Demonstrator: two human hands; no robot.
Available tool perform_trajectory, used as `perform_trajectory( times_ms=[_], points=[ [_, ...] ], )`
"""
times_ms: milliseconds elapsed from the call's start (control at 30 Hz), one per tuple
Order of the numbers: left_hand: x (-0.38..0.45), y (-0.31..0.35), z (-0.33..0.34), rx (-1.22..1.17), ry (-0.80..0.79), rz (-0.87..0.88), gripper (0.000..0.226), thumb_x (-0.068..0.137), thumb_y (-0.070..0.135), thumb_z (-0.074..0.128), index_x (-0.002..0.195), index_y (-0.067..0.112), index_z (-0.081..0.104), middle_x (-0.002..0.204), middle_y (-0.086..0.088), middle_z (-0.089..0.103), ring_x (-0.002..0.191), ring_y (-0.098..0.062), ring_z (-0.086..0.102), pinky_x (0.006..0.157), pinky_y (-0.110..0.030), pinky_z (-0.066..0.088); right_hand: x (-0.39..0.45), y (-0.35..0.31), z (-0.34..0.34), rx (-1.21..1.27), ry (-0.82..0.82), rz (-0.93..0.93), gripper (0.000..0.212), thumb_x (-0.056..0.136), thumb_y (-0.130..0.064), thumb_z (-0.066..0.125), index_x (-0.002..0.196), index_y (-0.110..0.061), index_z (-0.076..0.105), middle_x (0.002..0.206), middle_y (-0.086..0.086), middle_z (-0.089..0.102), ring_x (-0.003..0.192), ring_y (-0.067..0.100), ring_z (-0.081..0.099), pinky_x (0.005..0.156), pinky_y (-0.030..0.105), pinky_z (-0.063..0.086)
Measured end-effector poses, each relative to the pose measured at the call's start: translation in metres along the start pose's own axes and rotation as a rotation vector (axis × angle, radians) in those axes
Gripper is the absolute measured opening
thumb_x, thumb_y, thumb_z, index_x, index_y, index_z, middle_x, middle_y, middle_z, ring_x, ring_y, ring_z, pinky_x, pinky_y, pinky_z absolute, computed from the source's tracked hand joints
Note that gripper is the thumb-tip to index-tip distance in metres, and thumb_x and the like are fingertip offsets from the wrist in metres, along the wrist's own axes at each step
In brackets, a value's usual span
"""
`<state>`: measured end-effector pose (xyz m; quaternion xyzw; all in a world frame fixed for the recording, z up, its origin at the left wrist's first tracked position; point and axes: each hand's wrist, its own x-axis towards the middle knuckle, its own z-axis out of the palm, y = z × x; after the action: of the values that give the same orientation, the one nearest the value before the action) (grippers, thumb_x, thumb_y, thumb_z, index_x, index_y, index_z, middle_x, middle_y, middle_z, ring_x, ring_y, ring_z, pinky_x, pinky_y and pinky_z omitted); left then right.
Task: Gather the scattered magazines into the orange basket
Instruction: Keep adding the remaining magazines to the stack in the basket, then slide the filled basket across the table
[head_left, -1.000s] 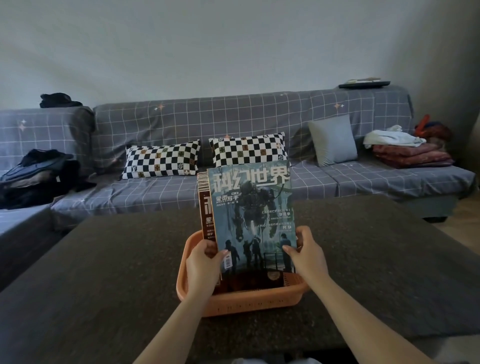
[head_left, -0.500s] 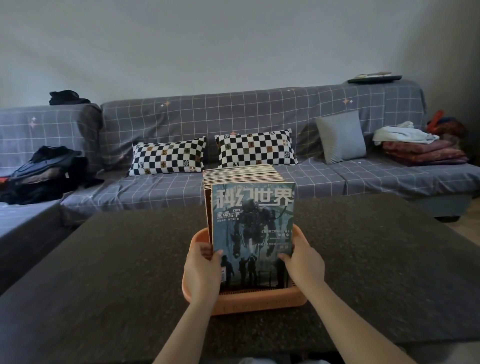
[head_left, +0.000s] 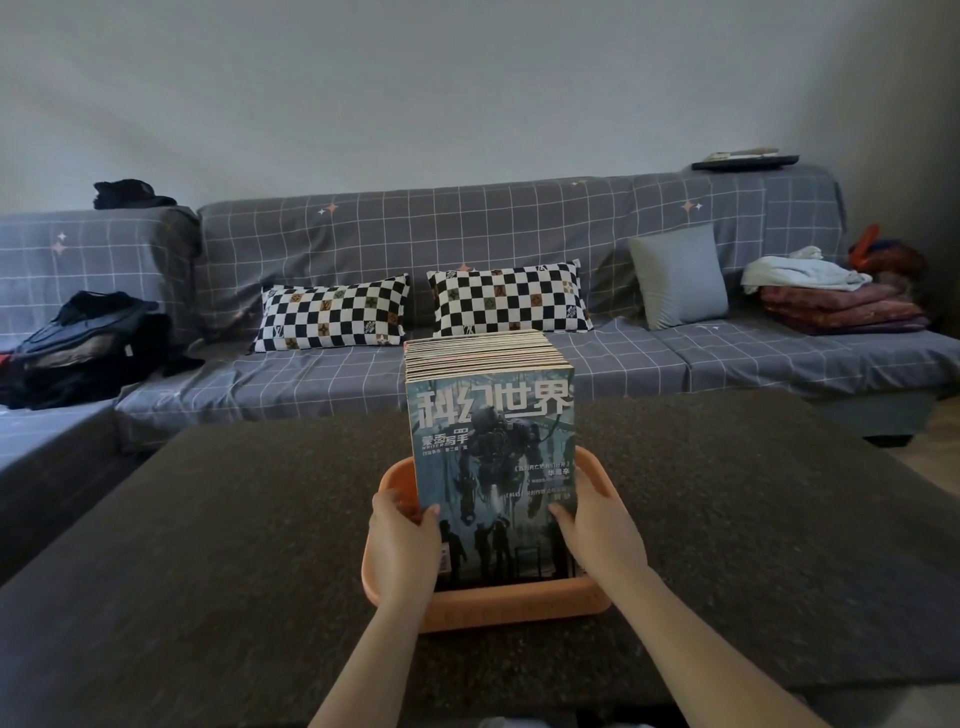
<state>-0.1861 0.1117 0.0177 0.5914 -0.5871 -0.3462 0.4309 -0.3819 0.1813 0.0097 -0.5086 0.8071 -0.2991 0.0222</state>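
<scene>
**Two hands on the magazine stack in the basket**

Both hands grip one upright stack of magazines (head_left: 491, 457) standing on edge inside the orange basket (head_left: 519, 605). Left hand (head_left: 402, 551) curled round the stack's left edge, thumb on the front cover. Right hand (head_left: 597, 535) curled round the right edge, thumb on the cover. Front cover: blue-grey, robot figure, large white characters. Basket sits on the dark bench (head_left: 234, 545), near its front edge. Behind: grey checked sofa (head_left: 467, 234) with two chequered pillows (head_left: 332, 317).
</scene>
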Motion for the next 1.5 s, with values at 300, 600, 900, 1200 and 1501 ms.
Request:
perform_trajectory(
  times_ms=[300,600,900,1200,1501],
  points=[
    [0.024,0.007,0.005,-0.441,-0.477,-0.248,0.061,0.093,0.029,0.059,0.147,0.03,0.031,0.131,-0.002,0.06,0.113,-0.025,0.059,0.094,-0.044,0.047,0.014,-0.018,-0.009,0.579,-0.248,0.164,0.067,0.093,-0.042,0.048,0.148,-0.024,0.014,0.147,-0.001,0.038,0.132,0.019,0.041,0.106,0.034,0.032],
    [0.036,0.001,0.002,-0.676,-0.602,-0.393,0.081,0.087,0.024,0.063,0.153,0.031,0.016,0.127,-0.008,0.062,0.104,-0.026,0.066,0.077,-0.043,0.055,0.02,-0.016,-0.003,0.605,-0.238,0.205,0.071,0.093,-0.047,0.043,0.149,-0.025,0.005,0.15,0.003,0.035,0.131,0.023,0.043,0.106,0.036,0.033],
    [0.023,0.008,0.0,-0.484,-0.549,-0.315,0.061,0.096,0.033,0.053,0.15,0.028,0.025,0.132,-0.006,0.058,0.118,-0.027,0.057,0.096,-0.045,0.047,0.016,-0.02,-0.004,0.492,-0.187,0.221,0.072,0.094,-0.048,0.04,0.149,-0.02,0.003,0.144,0.007,0.043,0.118,0.023,0.055,0.095,0.031,0.042],
    [-0.001,-0.017,-0.038,0.338,-0.131,0.154,0.079,0.093,0.033,0.058,0.153,0.013,0.012,0.16,-0.009,0.014,0.148,-0.026,0.01,0.117,-0.049,0.014,-0.035,-0.005,-0.029,0.136,0.163,0.125,0.068,0.085,-0.035,0.064,0.141,-0.01,0.035,0.142,0.009,0.045,0.129,0.025,0.043,0.107,0.041,0.035],
    [-0.002,-0.061,-0.069,-0.587,-0.548,-0.45,0.062,0.082,0.019,0.066,0.14,0.018,0.043,0.121,-0.011,0.062,0.108,-0.031,0.064,0.088,-0.052,0.054,-0.074,0.027,-0.015,0.891,-0.178,0.572,0.068,0.083,-0.049,0.058,0.14,-0.021,0.037,0.135,0.005,0.05,0.124,0.025,0.046,0.106,0.044,0.034]
  ],
)
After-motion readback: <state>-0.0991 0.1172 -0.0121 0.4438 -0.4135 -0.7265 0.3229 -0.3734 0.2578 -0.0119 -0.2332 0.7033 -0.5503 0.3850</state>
